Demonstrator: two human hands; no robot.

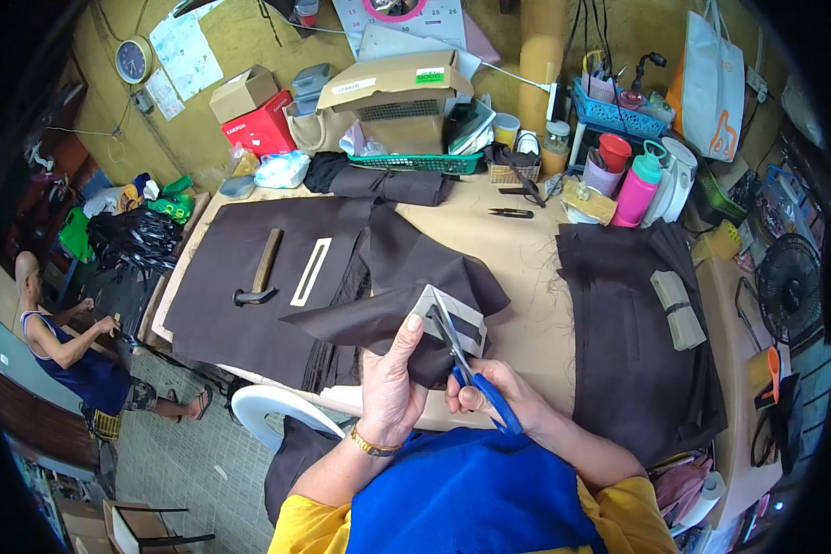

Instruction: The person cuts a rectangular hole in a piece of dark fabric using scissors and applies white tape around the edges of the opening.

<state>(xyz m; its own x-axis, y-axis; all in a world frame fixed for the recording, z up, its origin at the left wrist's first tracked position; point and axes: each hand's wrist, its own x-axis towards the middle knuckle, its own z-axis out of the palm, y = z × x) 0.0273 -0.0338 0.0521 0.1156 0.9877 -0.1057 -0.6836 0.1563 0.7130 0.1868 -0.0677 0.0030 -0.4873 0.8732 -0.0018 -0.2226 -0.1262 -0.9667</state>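
In the middle my left hand (392, 379) grips dark brown fabric (332, 323) with a pale, slotted template piece (471, 332) on it, thumb pressed on the piece. My right hand (485, 392) is closed on blue-handled scissors (494, 402), whose blades lie over the template at the dark strip in its middle. On the stacked dark cloth (212, 323) at left lie a wooden-handled hammer (265, 266) and another slotted pale strip (298, 289).
A person (65, 351) sits at the far left. A second cloth stack (619, 369) with a beige bundle (676, 309) lies right. Baskets (411, 162), boxes, small black snips (511, 212) and a pink bottle (634, 196) line the table's back. A white chair (254, 415) stands below left.
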